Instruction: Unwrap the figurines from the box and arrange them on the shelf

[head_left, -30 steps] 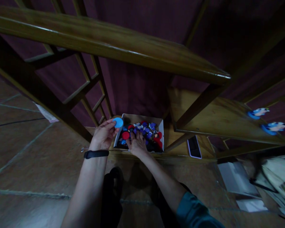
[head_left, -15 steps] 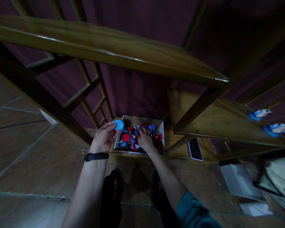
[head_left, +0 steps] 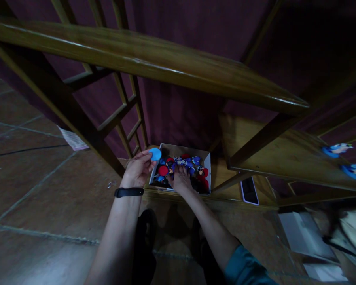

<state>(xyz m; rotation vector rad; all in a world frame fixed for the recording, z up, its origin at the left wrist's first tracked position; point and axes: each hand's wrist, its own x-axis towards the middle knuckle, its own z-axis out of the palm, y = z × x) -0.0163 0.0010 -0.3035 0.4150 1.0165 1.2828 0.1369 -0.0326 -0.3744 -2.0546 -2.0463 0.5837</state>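
Note:
Pinched between the thumb and fingers of my left hand point(head_left: 139, 168) is a round flat light-blue disc point(head_left: 156, 154), held just above the left rim of a shallow cardboard box point(head_left: 207, 162). Small toy figurines point(head_left: 195, 160) in blue, purple, red and black lie jumbled in the box, along with a red disc point(head_left: 163, 170). My right hand point(head_left: 180, 180) reaches into the box from the front, its fingers apart and resting on the figurines. Its fingertips are partly lost among them, and no object shows in its grasp.
A wooden beam point(head_left: 154, 59) crosses above the box, and a slanted post point(head_left: 62, 103) stands at left. Two blue-based figurines point(head_left: 336, 149) stand on a wooden shelf point(head_left: 273, 154) at right. A phone point(head_left: 249, 190) lies right of the box; a grey carton point(head_left: 305, 233) is on the floor.
My right hand has drawn slightly back toward the front of the box, uncovering more figurines. My left hand still holds the blue disc. The whole view has shifted a little.

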